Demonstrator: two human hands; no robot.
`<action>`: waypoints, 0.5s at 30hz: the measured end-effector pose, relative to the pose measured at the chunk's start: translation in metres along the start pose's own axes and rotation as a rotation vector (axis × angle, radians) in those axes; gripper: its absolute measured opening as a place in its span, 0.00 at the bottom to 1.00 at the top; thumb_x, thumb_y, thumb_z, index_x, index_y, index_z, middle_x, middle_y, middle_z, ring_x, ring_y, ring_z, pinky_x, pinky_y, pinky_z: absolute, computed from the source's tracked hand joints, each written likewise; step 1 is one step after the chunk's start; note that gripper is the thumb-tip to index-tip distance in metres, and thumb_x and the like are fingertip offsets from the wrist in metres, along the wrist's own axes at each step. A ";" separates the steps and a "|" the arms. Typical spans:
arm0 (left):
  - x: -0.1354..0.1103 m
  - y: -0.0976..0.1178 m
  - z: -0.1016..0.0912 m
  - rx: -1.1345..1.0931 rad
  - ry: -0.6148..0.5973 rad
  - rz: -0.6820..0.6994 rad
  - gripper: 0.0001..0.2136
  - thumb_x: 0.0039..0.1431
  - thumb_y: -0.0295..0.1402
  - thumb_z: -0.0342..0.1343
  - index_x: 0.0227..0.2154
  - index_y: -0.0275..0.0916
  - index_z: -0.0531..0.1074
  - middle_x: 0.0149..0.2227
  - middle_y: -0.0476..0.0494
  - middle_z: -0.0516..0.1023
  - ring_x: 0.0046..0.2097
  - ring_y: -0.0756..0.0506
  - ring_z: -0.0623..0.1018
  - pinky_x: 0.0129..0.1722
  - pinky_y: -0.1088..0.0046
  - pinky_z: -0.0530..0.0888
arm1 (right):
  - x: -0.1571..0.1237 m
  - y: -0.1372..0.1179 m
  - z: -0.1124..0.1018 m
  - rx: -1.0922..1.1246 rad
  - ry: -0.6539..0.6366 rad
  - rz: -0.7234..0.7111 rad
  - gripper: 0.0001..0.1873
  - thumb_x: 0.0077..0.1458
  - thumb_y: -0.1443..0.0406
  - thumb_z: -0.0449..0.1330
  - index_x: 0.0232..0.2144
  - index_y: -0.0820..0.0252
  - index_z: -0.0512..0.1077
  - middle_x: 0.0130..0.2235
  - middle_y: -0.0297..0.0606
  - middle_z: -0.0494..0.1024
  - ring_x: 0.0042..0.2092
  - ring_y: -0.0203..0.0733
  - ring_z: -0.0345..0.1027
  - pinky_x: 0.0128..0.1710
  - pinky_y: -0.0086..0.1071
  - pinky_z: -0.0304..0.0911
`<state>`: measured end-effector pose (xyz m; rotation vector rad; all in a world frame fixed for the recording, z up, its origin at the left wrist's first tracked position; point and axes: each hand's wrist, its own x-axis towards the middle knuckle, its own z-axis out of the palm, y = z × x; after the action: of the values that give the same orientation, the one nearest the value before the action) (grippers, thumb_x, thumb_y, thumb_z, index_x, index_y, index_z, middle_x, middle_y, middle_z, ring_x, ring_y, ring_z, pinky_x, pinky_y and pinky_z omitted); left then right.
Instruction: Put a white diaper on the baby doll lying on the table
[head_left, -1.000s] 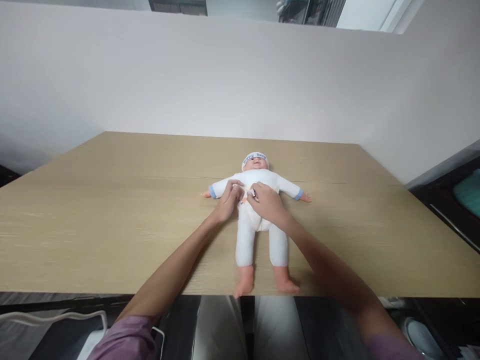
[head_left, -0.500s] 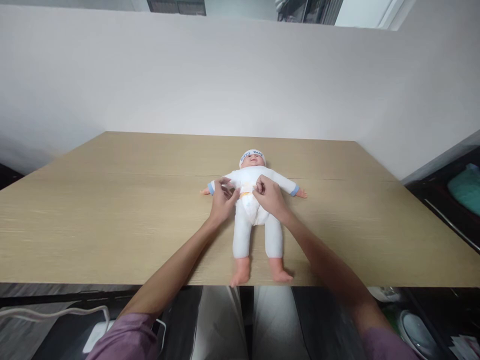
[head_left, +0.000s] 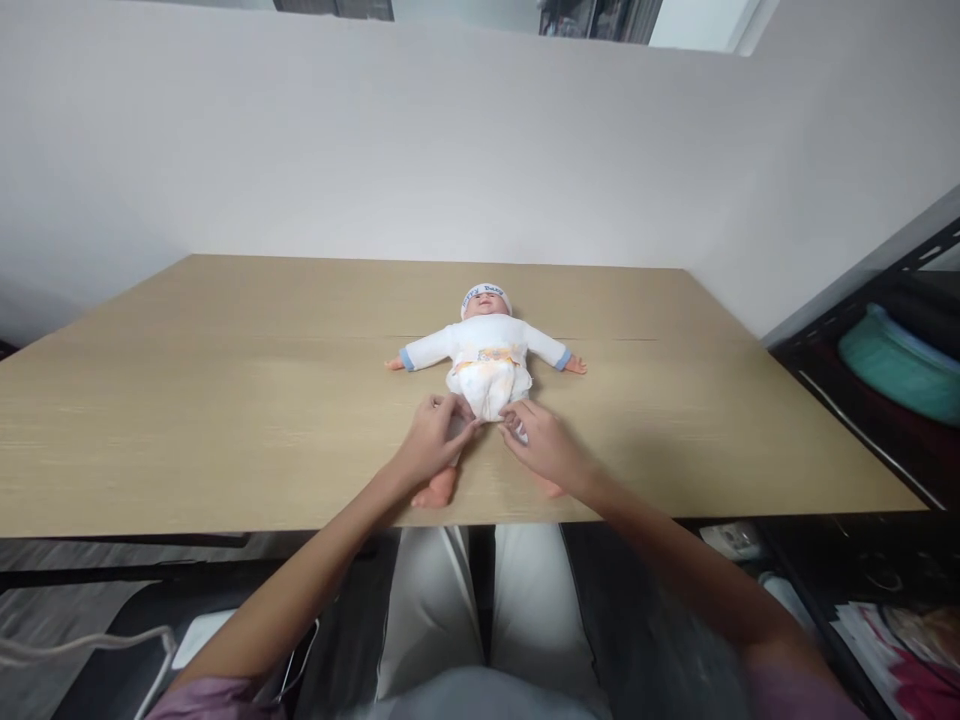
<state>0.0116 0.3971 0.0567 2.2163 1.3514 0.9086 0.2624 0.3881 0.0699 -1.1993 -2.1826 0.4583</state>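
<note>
A baby doll (head_left: pixel 484 334) in a white suit with blue cuffs lies on its back, arms spread, a lettered white cap on its head. Around its hips is a white diaper (head_left: pixel 489 385) with an orange-patterned waistband. At the diaper's lower edge, by one leg, the fingers of my left hand (head_left: pixel 436 435) are closed in a pinch on it. My right hand (head_left: pixel 546 440) pinches the same edge by the other leg, fingers curled. Both hands cover much of the doll's legs; a foot (head_left: pixel 437 488) shows below my left wrist.
The doll lies near the front edge of a wooden table (head_left: pixel 262 400), with a pale wall (head_left: pixel 450 150) behind. To the right stands a dark shelf holding a teal item (head_left: pixel 900 365). My legs are under the table edge, and a white cable (head_left: pixel 90 642) hangs at lower left.
Both hands have moved from the diaper's waistband down to its lower edge between the legs. The doll's legs look more spread, and the view has shifted slightly.
</note>
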 end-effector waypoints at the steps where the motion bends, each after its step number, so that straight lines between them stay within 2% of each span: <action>1: 0.005 -0.002 0.002 -0.001 0.017 -0.017 0.12 0.73 0.47 0.60 0.42 0.44 0.72 0.42 0.42 0.84 0.47 0.37 0.77 0.54 0.56 0.70 | 0.005 0.002 0.003 0.004 0.011 0.033 0.03 0.70 0.67 0.60 0.45 0.56 0.73 0.45 0.40 0.82 0.45 0.45 0.77 0.49 0.37 0.70; 5: 0.024 -0.005 0.004 0.040 0.034 -0.083 0.16 0.69 0.48 0.64 0.34 0.44 0.69 0.33 0.44 0.81 0.41 0.38 0.75 0.47 0.59 0.70 | 0.020 0.004 0.012 0.017 0.059 0.125 0.02 0.72 0.65 0.61 0.43 0.57 0.73 0.41 0.37 0.83 0.42 0.42 0.78 0.45 0.34 0.68; 9: 0.033 -0.012 0.004 0.067 0.010 -0.094 0.18 0.69 0.50 0.63 0.29 0.44 0.70 0.29 0.44 0.77 0.40 0.38 0.74 0.42 0.62 0.70 | 0.025 0.005 0.017 -0.009 0.078 0.160 0.04 0.72 0.63 0.61 0.44 0.57 0.74 0.39 0.37 0.83 0.39 0.43 0.78 0.43 0.35 0.67; 11: 0.038 -0.017 0.003 0.055 -0.008 -0.082 0.20 0.69 0.51 0.62 0.27 0.44 0.70 0.28 0.43 0.76 0.40 0.37 0.74 0.42 0.62 0.70 | 0.028 0.007 0.020 -0.057 0.076 0.144 0.04 0.72 0.63 0.61 0.45 0.57 0.75 0.40 0.38 0.82 0.41 0.45 0.77 0.44 0.36 0.67; 15: 0.053 -0.028 0.002 0.026 -0.029 -0.056 0.20 0.69 0.49 0.62 0.25 0.44 0.67 0.28 0.43 0.76 0.41 0.37 0.74 0.43 0.62 0.72 | 0.040 0.016 0.025 -0.147 0.065 0.078 0.07 0.71 0.65 0.62 0.49 0.59 0.76 0.49 0.44 0.80 0.49 0.49 0.76 0.50 0.39 0.68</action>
<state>0.0124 0.4570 0.0558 2.1914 1.4121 0.8407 0.2394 0.4303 0.0552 -1.3628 -2.1499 0.2907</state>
